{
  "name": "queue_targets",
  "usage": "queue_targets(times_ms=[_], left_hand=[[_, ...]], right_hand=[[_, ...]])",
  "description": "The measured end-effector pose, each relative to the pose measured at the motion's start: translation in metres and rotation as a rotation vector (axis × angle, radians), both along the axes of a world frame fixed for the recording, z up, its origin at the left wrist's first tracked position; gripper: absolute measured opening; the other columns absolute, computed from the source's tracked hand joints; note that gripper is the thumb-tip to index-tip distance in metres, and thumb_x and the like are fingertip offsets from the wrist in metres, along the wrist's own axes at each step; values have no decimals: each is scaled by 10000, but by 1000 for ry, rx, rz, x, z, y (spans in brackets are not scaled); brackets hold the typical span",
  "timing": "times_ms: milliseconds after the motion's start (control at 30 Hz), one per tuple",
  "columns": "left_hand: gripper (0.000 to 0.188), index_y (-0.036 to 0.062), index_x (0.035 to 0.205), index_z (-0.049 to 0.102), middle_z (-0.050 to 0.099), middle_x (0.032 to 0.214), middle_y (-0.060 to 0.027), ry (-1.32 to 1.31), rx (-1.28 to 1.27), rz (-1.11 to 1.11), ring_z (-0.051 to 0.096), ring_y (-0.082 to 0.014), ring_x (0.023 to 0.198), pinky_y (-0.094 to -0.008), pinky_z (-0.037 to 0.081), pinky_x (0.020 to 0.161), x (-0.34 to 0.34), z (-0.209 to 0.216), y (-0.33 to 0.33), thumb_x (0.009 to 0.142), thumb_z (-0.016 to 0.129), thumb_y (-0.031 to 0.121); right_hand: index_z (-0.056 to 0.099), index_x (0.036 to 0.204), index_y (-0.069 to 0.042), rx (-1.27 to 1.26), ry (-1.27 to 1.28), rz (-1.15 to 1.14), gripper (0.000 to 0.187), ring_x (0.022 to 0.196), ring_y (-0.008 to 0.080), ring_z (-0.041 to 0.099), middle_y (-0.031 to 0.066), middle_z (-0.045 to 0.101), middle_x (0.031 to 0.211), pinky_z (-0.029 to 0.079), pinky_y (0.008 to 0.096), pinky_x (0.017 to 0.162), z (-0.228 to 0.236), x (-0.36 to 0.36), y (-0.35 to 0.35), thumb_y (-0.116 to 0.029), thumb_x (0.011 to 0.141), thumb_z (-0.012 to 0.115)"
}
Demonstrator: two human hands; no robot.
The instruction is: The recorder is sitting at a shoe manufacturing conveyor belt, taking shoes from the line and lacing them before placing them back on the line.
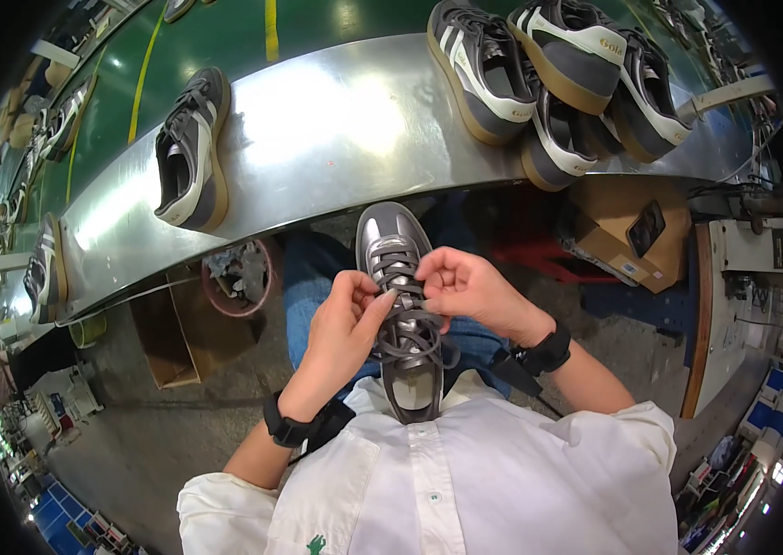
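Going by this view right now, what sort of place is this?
Likely a shoe factory or workshop: similar sneakers sit along a metal ledge beside a green surface with yellow lines, and the left hand and right hand are at the laces of another shoe.

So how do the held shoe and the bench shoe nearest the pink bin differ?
The held shoe shows mainly its top, the bench shoe its side and tan sole. Left hand and right hand are at the held shoe's laces; neither touches the bench shoe. Both are grey lace-ups.

Hands [341,322] at laces [399,263] of grey shoe [391,225]; other shoes [195,153] on metal ledge [304,129].
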State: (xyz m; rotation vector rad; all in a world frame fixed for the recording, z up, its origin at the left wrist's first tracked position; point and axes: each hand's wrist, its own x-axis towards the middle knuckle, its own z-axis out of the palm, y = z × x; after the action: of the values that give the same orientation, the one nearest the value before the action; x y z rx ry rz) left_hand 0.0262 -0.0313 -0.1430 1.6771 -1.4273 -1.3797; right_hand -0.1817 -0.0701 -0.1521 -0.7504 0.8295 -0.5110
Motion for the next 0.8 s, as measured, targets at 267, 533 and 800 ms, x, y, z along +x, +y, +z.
queue_targets(times_ms=[267,533,800], left_hand=[[188,20,878,559,557,775,-68,-24,-136,-53,567,-163,674,-281,464,588,-2,31,14,831,684,152],[141,63,774,656,532,803,-62,-388,-506,-456,541,-215,777,-303,425,627,-16,40,19,720,754,149],[130,1,751,629,516,909,-23,603,145,14,514,-124,838,-278,438,776,60,4,45,821,638,111]], right_hand=[[554,899,-56,-91,187,-356,105,704,76,543,-7,556,822,451,218,611,2,-9,22,-125,867,627],[649,832,-32,-937,582,67,176,709,112,528,37,541,779,433,290,622,25,5,24,-206,858,642],[585,970,-41,265,-220,-461,200,807,108,519,-6,548,741,412,284,823,-4,-12,60,-232,917,559]])
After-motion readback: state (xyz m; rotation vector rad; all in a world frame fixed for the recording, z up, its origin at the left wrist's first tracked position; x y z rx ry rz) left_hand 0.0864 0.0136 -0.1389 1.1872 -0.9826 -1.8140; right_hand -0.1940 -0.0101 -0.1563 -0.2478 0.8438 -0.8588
